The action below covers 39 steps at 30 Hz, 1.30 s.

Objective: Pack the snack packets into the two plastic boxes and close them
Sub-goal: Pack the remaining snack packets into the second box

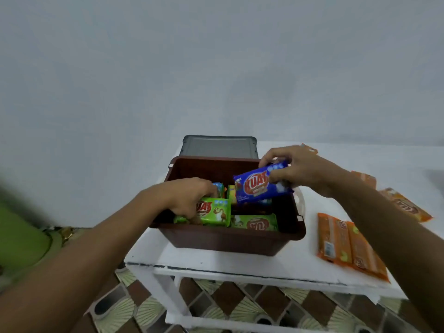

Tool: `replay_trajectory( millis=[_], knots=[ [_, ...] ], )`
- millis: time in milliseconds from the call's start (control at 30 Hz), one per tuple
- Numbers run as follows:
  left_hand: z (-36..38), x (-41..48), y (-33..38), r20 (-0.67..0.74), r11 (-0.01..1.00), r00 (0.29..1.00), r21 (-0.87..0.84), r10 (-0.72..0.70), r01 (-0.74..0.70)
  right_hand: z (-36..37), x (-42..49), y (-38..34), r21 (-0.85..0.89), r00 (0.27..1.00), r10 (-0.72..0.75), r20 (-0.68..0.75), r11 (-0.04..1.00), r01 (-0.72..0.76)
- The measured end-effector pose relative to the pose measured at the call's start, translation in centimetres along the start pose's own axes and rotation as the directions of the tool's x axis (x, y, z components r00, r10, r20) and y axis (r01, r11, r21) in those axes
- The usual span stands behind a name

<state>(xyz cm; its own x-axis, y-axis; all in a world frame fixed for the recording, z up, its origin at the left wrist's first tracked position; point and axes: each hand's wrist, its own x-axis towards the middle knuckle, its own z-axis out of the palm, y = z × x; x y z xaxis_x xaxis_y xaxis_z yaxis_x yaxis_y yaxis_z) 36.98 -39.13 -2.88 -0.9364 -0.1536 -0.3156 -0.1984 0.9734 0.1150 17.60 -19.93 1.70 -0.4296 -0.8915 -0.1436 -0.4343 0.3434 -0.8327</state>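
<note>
A: Where's the blue packet (262, 186)?
B: Pinched in the right hand (295, 171), over the brown box (228, 239) by the tabletop's (240, 267) left edge. The left hand (192, 198) grips a green packet (213, 211) inside.
A: Risk?
B: Laid loosely on top, it could stop the lid closing.

The blue packet (257, 186) in the right hand (295, 169) bears "KUAT" in big red letters edged with yellow. The smaller print around the word is too blurred to read. The green packet (213, 211), gripped by the left hand (189, 195) in the box (228, 236), shows the same red word, but fingers hide its first letter, so only "UAT" reads. A second green packet (254, 222) beside it carries a brown logo that cannot be read. The orange packets (346, 246) on the worktop (240, 265) have print and a white label, none of it legible.
</note>
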Motion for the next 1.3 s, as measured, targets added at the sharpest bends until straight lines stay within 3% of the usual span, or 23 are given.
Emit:
replay_trajectory(
  millis=[100, 267, 433, 500, 633, 1300],
  knots=[
    [1.2, 0.7, -0.3, 0.066, 0.998, 0.998, 0.055, 0.013, -0.017, 1.9, 0.6, 0.4, -0.224, 0.987, 0.107, 0.117, 0.972, -0.078],
    [1.6, 1.1, -0.9, 0.097, 0.997, 0.995, 0.063, 0.03, -0.036, 3.8, 1.5, 0.0, -0.567, 0.973, 0.122, 0.196, 0.824, 0.01],
    [1.2, 1.2, -1.3, 0.157, 0.998, 0.987, -0.069, 0.024, -0.014, 5.7, 1.4, 0.1, -0.854, 0.972, 0.105, 0.208, 0.503, 0.128],
    [1.1, 1.3, -1.2, 0.179, 0.998, 0.984, -0.063, 0.005, 0.006, 6.3, 1.5, 0.6, -0.881, 0.968, 0.1, 0.232, 0.444, 0.165],
    [0.8, 1.4, -1.4, 0.226, 0.997, 0.973, -0.055, -0.042, 0.056, 6.5, 1.8, 1.6, -0.82, 0.945, 0.113, 0.307, 0.535, 0.203],
    [0.7, 1.2, -1.1, 0.309, 0.989, 0.951, -0.142, 0.006, 0.04, 6.1, 2.8, 2.9, -0.785, 0.865, 0.145, 0.481, 0.511, 0.351]
  ],
)
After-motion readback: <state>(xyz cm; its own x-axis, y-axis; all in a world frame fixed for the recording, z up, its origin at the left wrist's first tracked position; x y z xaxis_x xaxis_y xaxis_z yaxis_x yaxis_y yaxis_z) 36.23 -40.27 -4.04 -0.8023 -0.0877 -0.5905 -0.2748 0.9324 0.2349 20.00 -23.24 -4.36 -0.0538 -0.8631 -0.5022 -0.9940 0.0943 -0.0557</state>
